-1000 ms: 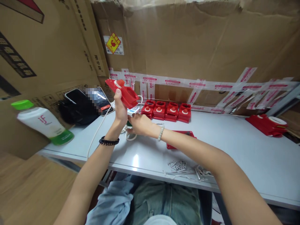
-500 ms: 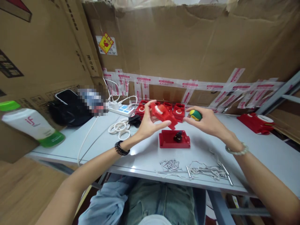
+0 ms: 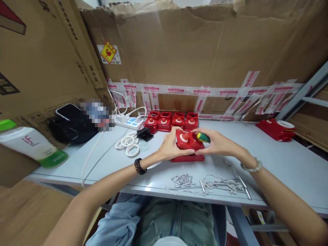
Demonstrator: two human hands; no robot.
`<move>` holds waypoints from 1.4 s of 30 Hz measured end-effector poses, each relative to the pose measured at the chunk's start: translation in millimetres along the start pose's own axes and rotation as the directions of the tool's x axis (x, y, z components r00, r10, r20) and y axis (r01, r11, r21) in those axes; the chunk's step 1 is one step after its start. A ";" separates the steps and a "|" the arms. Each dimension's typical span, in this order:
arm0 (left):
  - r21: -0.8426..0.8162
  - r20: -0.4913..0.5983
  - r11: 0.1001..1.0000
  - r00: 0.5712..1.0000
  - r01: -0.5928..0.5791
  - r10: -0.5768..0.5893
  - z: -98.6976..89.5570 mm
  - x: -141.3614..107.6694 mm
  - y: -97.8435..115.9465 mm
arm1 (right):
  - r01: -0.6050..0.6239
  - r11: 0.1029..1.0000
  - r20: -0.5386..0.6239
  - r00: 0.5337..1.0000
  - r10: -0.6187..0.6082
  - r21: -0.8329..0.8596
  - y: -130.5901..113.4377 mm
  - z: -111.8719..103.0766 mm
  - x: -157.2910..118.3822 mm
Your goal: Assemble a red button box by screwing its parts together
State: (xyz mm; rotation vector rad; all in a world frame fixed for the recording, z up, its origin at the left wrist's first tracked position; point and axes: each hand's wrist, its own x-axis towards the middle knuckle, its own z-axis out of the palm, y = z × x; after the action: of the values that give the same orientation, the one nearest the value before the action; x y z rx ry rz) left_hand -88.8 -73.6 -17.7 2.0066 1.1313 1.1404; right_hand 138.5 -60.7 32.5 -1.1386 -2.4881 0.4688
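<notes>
A red housing cover with a round knob sits over a red base on the table. My left hand grips the cover's left side, thumb along its front edge. My right hand holds a green and yellow screwdriver handle in its palm, and its fingertips touch the cover's right side. The screwdriver's shaft is not visible. In front of the base lie a pile of screws and a tangle of strings with metal rods. The inside of the base is hidden.
Several red units stand in a row at the back. White rings, a black piece and a power strip lie left. A bottle stands far left, another red unit at right, cardboard behind.
My left hand has lowered the cover onto the base, hiding the black part inside. My right hand has moved left and down to the cover, still with the screwdriver. The view has shifted slightly.
</notes>
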 end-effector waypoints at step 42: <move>0.301 0.470 0.933 0.882 -0.199 0.037 -59.0 -14.5 -13.4 | -0.050 0.946 0.025 0.998 0.061 -0.321 20.1 40.3 3.3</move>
State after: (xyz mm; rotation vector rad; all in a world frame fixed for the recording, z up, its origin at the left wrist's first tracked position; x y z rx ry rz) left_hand -149.8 -76.1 -5.7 2.4707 1.0110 0.4860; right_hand 131.3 -51.7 -11.2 -1.3327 -2.6347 0.0974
